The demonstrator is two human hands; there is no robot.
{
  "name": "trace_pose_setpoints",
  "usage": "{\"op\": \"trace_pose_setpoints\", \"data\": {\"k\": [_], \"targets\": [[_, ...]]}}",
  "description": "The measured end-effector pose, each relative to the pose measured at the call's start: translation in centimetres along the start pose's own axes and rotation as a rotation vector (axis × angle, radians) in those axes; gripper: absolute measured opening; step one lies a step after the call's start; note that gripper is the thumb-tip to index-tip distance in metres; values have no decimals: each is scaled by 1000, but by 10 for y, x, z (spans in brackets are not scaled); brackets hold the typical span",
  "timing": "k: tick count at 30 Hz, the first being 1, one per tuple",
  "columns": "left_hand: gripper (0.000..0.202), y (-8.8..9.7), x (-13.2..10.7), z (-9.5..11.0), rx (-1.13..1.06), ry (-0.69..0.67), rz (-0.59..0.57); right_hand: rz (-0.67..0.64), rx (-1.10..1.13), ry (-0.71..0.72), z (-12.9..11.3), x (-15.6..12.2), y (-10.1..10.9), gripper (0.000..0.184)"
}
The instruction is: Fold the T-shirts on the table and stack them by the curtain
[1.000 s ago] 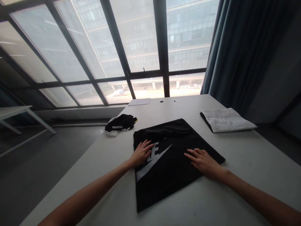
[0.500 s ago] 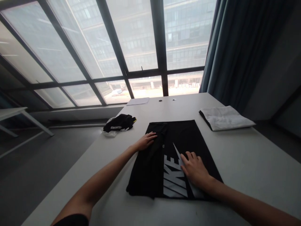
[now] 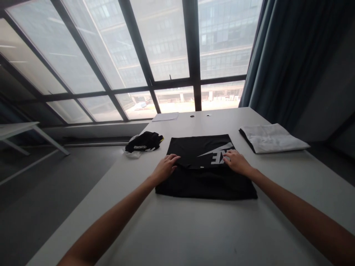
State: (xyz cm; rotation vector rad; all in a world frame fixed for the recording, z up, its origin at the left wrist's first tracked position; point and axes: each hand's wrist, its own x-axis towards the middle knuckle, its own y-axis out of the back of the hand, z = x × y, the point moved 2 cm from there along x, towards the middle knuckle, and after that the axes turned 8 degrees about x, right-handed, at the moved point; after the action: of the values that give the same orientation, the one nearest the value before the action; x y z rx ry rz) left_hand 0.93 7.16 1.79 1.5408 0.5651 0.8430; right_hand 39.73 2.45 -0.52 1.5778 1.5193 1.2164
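A folded black T-shirt with a large pale NIKE print lies on the white table in front of me. A folded edge with a small white tag runs across its middle. My left hand grips the cloth at the left end of that edge, thumb below the fingers. At the right end, my right hand has curled fingers and thumb on the cloth, covering part of the print. The cloth under both palms is hidden.
A bunched black garment with white lettering lies at the table's left edge. On the right is a folded white cloth with a black underside. Paper lies at the far edge, before windows; a dark curtain hangs right.
The T-shirt has been turned, so its folded strip now lies nearest me and the print points sideways. My right hand moved from the print's middle to the right side; both now grip the cloth.
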Motion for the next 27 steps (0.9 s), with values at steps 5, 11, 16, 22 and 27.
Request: {"op": "trace_pose_setpoints", "data": {"k": [5,11,16,22,27], "targets": [[44,-38,16,-36,-199,-74,-17,-162,188,107,11,-24,1,32],[29,-66,24,-38,-293,-53,109,-133,149,4,21,-18,-9,18],[23,-68,78,-49,-306,-11,157,-7,84,-95,24,27,-12,12],[28,-28,136,-54,-262,44,279,134,108,-124,28,76,25,19],[28,27,91,-39,-166,-89,324,206,63,209,2,31,71,16]]}}
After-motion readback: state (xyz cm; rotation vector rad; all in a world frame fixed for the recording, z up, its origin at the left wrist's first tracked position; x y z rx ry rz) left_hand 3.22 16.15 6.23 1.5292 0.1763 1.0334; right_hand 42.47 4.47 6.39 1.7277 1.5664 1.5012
